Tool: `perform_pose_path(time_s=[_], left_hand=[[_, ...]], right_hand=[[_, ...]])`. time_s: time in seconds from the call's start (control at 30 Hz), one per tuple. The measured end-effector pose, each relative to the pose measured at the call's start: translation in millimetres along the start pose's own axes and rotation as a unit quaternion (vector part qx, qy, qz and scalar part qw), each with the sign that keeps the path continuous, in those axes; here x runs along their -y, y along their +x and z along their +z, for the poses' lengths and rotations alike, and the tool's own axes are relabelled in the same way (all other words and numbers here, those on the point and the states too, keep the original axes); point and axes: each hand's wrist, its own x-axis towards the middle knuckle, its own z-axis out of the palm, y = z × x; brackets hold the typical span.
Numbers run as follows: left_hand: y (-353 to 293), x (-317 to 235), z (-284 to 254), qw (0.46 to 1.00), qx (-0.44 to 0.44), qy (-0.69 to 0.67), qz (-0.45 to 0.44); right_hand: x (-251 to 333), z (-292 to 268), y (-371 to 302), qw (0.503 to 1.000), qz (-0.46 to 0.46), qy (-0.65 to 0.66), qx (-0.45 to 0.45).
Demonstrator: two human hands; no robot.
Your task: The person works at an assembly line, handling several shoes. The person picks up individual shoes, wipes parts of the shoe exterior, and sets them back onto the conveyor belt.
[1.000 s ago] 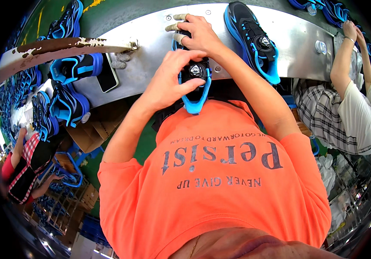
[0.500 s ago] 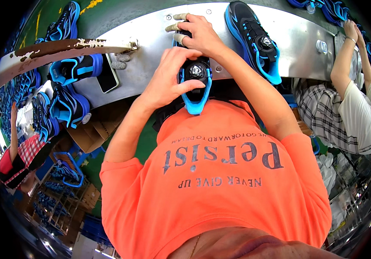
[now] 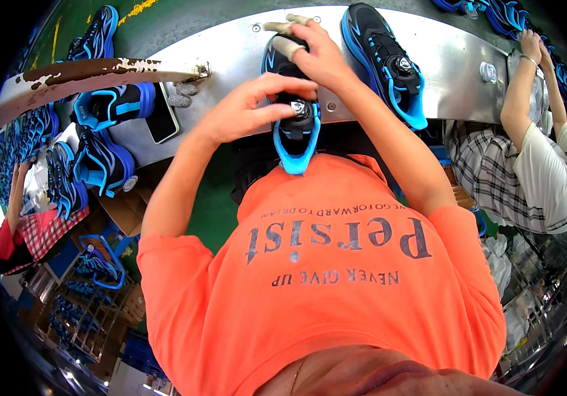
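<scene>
A black sneaker (image 3: pixel 288 69) with blue trim lies on the metal bench, its heel toward me and overhanging the near edge. My left hand (image 3: pixel 247 109) curls thumb and forefinger around the round dial (image 3: pixel 300 109) on its tongue. The thumb tip lies on the dial's left side. My right hand (image 3: pixel 323 61) grips the toe end from the right; pale finger cots cover several fingertips, and part of the toe is hidden. Right of it, a matching sneaker (image 3: pixel 379 59) sits on the bench, apart from my hands.
The curved metal bench (image 3: pixel 452 72) carries a phone (image 3: pixel 163 119), small grey pieces (image 3: pixel 181 96) and a rust-marked bar (image 3: pixel 98 76). More sneakers (image 3: pixel 105 155) crowd the left end. Co-workers are at both sides; one person's arm (image 3: pixel 524 92) reaches in at the right.
My left hand has shifted left, and its thumb has drawn back across the dial. My right-hand fingers have lifted and spread slightly at the toe. The left co-worker's arm has moved.
</scene>
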Motion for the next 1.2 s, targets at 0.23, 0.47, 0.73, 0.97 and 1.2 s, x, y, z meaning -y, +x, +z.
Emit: perform_pose_path(time_s=[0.23,0.47,0.73,0.97,1.2], left_hand=[[-5,-31,17,0.956,-0.123,0.233,-0.132],[31,-34,10,0.894,-0.015,0.372,-0.248],[29,-31,13,0.885,-0.052,0.445,-0.128],[-15,-10,28,0.953,-0.204,0.219,-0.044],[-19,3,21,0.973,-0.174,0.147,-0.013]], right_hand=[[23,-35,-68,0.986,-0.051,0.02,0.156],[8,-13,-66,0.989,-0.082,0.004,0.123],[0,-8,-60,0.984,-0.088,0.028,0.15],[11,-37,-49,0.959,-0.049,0.156,0.232],[17,-13,-59,0.968,-0.001,0.191,0.163]])
